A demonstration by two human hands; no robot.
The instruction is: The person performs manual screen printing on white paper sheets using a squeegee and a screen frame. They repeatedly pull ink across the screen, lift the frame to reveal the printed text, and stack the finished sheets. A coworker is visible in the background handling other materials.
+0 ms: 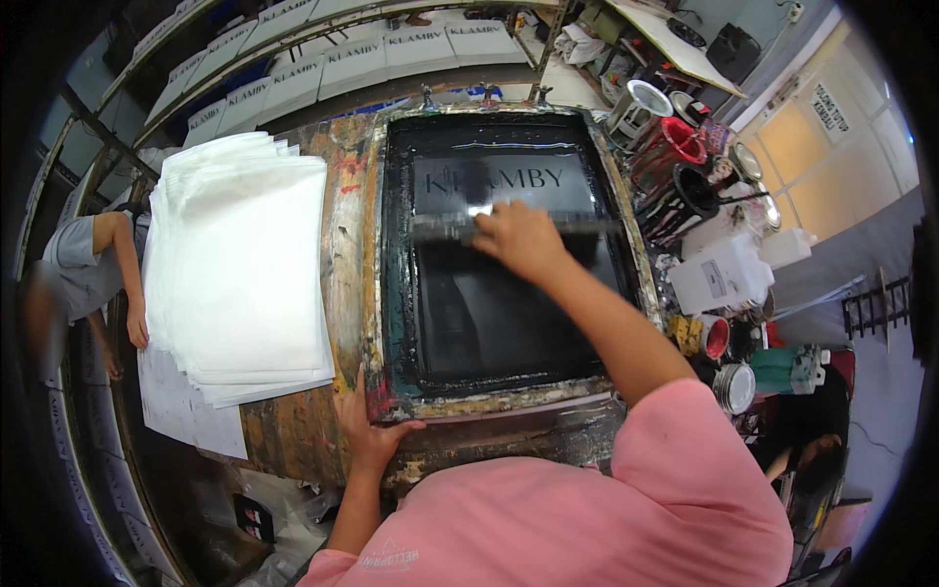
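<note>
A screen printing frame (376, 284) with a wide black ink-covered mesh lies in front of me. My right hand (521, 238) is closed on a squeegee (440, 228), a long dark bar blurred by motion that lies crosswise over the mesh. Dark lettering shows on the mesh beyond the bar. At the frame's near left corner, my left hand (374, 430) grips the edge, thumb stretched along the near side and fingers up along the left side. A thick stack of white sheets (245, 264) lies on the wooden table left of the frame.
Racks of printed white sheets (352, 70) stand at the back and left. Ink-stained cans (675, 147), a white jug (724, 274) and green bottles (782, 370) crowd the right side. Another person (83, 259) stands at the left, one hand near the stack.
</note>
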